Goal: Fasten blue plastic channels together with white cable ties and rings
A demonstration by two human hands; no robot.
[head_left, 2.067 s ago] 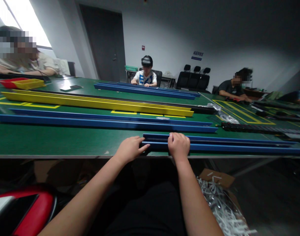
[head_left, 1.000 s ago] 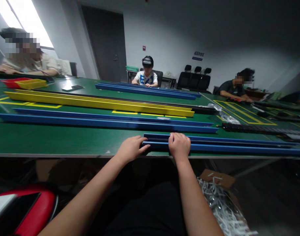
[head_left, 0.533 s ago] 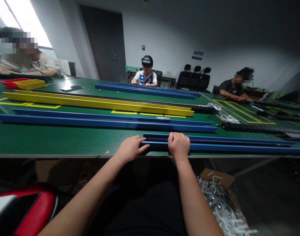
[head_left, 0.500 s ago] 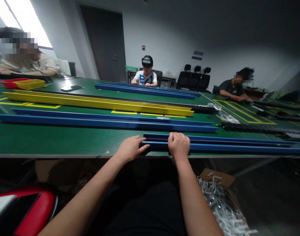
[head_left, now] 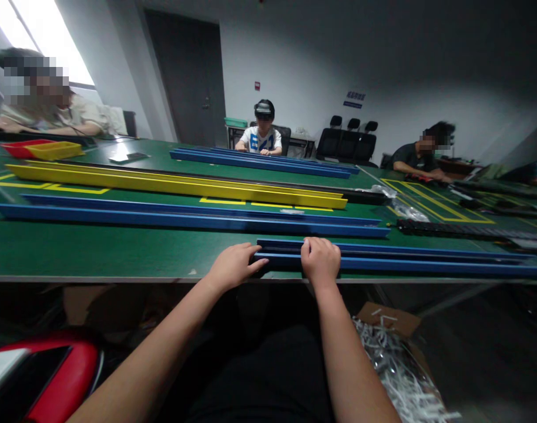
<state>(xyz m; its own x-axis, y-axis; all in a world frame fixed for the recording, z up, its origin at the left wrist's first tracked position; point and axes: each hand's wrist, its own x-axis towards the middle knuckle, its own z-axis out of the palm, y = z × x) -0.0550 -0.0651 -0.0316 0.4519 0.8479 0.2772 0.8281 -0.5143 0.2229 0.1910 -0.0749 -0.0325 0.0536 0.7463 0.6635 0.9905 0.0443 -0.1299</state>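
A long blue U-shaped channel (head_left: 409, 264) lies along the near edge of the green table, with a dark strip running down its inside. At its left end, my left hand (head_left: 234, 265) has thumb and fingers closed about the channel's tip; the fingertips are partly hidden. Just to the right, my right hand (head_left: 320, 259) is wrapped in a fist over the channel, its thumb side facing left. What the right fingertips press on inside the channel cannot be seen.
Behind lie another blue channel (head_left: 184, 222) and a yellow channel (head_left: 175, 185). Farther off are more blue channels (head_left: 259, 161), a red tray (head_left: 24, 148) and a yellow tray (head_left: 54, 151). Several co-workers sit around the table (head_left: 118, 252). A box of white strips (head_left: 396, 364) stands below right.
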